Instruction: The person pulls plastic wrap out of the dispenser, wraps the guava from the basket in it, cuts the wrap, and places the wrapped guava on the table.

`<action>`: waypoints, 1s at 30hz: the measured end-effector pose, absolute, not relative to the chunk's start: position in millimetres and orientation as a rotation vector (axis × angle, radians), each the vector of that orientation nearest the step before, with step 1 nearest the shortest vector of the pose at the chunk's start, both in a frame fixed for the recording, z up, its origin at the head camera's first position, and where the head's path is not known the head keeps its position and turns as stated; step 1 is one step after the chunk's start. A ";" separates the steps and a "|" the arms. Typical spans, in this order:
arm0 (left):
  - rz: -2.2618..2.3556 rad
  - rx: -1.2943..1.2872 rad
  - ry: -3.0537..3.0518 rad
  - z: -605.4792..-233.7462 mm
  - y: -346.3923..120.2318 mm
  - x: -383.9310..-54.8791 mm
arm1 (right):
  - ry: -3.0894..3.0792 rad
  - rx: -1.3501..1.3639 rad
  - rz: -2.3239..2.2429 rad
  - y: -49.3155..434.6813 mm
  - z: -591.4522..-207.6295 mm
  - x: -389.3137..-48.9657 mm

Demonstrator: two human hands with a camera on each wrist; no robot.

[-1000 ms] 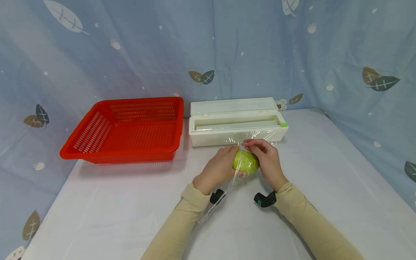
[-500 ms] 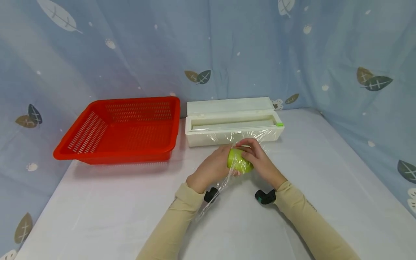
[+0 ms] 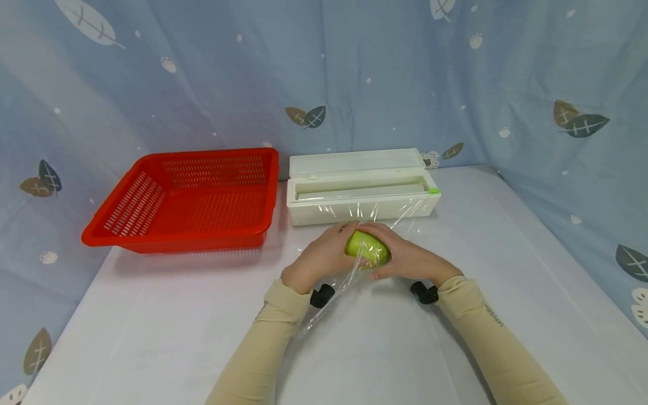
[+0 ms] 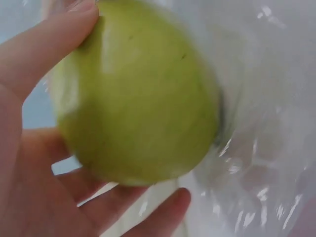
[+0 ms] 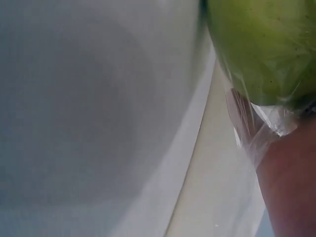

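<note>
A round yellow-green fruit (image 3: 368,248), apple-like with small dark specks, is held between both hands in front of the white box, partly covered by clear cling film (image 3: 338,289). My left hand (image 3: 324,253) grips it from the left; in the left wrist view its thumb and fingers (image 4: 165,212) curve around the fruit. From the right, my right hand (image 3: 405,254) holds it with fingers over the far side and thumb at the near side. In the right wrist view, film wrinkles under the fruit (image 5: 269,49). Much of the right fingers is hidden there.
A white film box (image 3: 361,212) lies at the back with its lid raised, the roll inside and film reaching forward. A green slider (image 3: 433,190) is on its right end. Left of it stands a red basket (image 3: 187,242). A patterned curtain hangs behind the white table.
My right hand has gone from fingering the film at the fruit's far side to cupping the fruit with spread fingers and thumb. Fruit and both hands have shifted slightly left in view.
</note>
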State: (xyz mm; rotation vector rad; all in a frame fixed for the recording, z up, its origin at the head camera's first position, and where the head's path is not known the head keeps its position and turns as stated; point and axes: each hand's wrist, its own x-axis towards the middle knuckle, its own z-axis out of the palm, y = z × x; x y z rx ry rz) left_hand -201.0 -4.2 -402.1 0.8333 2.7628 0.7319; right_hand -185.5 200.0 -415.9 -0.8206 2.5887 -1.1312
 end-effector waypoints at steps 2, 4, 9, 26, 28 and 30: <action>0.744 0.834 2.739 -397.8 -9.0 -202.0 | 2.641 -0.870 -1.083 198.5 -417.7 -186.5; 0.759 0.841 2.728 -392.5 -14.1 -202.9 | 2.694 -0.888 -1.045 197.1 -419.5 -187.5; 0.801 0.865 2.737 -373.7 -26.1 -201.8 | 2.746 -0.836 -1.050 195.5 -421.9 -188.7; 0.471 0.914 2.597 -335.9 -28.4 -175.0 | 2.728 -0.663 -1.264 193.3 -424.1 -191.9; 0.377 0.849 2.602 -338.3 -28.2 -175.0 | 2.722 -0.640 -1.276 192.7 -425.1 -192.1; 0.307 0.794 2.598 -341.4 -29.2 -176.1 | 2.721 -0.626 -1.284 191.7 -425.9 -192.5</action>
